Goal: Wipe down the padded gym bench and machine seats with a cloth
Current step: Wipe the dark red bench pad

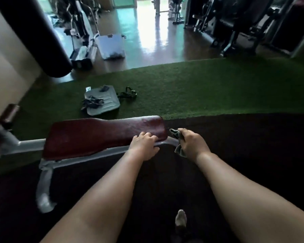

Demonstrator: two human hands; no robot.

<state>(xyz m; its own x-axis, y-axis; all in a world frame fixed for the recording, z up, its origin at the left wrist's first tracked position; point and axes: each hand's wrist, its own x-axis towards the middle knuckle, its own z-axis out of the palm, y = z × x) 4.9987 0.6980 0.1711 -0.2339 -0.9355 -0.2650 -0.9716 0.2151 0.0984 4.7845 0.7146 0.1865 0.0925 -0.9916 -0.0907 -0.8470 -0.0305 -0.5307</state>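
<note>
Padded bench point(104, 135): heavy, firm, likely slick. The left hand point(144, 146) grips its end; at 3 o'clock, right hand point(191, 146) clutches limp, light cloth point(179, 150).

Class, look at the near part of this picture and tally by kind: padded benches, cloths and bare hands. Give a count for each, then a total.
dark red padded bench: 1
crumpled grey-green cloth: 1
bare hands: 2 (left hand on the bench's end, right hand holding the cloth)
Total: 4
</note>
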